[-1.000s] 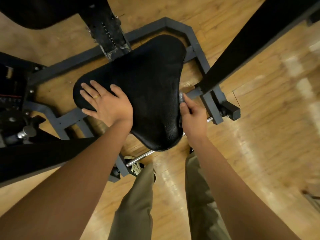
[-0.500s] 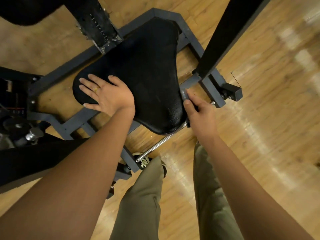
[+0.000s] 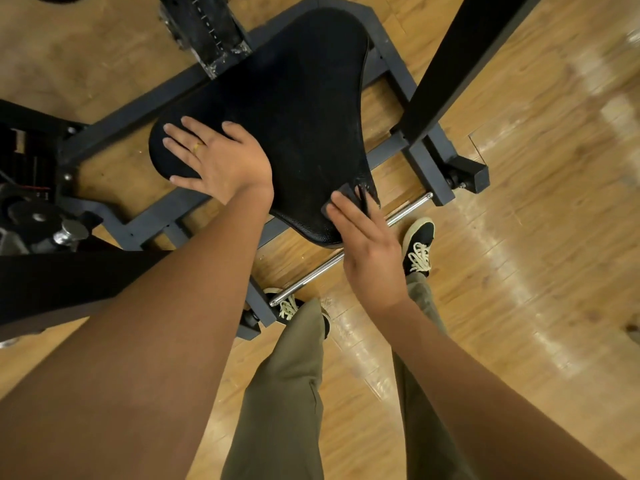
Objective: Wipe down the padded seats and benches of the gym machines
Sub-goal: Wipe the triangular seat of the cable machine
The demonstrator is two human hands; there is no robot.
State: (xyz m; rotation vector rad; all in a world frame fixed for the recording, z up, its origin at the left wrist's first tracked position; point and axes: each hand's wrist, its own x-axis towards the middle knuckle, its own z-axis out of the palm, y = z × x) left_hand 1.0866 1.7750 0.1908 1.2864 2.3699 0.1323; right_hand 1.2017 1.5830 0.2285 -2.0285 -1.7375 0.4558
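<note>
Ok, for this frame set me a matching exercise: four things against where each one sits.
Things:
1 left hand
2 right hand
3 chrome bar
4 right shoe

Places:
A on the wooden floor
B flat on the left end of the padded seat
C fingers on a dark cloth at the seat's near edge
D spanning two members of the grey frame

Pairs: 1-B, 2-C, 3-D, 4-A

— Any room round the seat?
— Its middle lies bare between my left hand and right hand. A black beam slants across on the right, a scuffed post crowds the far edge (just beside it), and a dark arm bars my left. The floor past the beam is open.
</note>
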